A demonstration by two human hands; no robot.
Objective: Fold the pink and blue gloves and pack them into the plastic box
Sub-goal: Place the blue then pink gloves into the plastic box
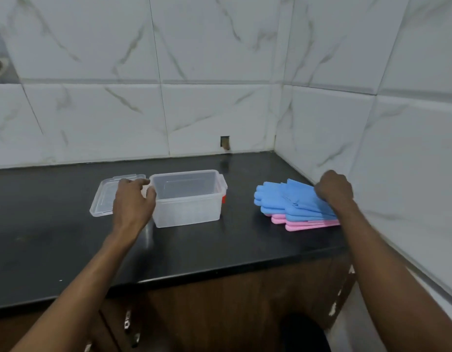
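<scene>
A clear plastic box (pixel 189 212) stands open and empty on the black counter. My left hand (pixel 133 201) grips its left rim. To the right lies a stack of gloves: blue gloves (pixel 283 199) on top, pink gloves (pixel 308 224) underneath, fingers pointing left. My right hand (pixel 334 188) pinches the cuff end of the top blue glove, close to the right wall.
The box's clear lid (pixel 105 196) lies flat just left of the box, partly under my left hand. The black counter (pixel 220 250) meets tiled walls behind and on the right. Brown cabinet doors (pixel 220 313) sit below the front edge. A small hole (pixel 225 143) shows in the back wall.
</scene>
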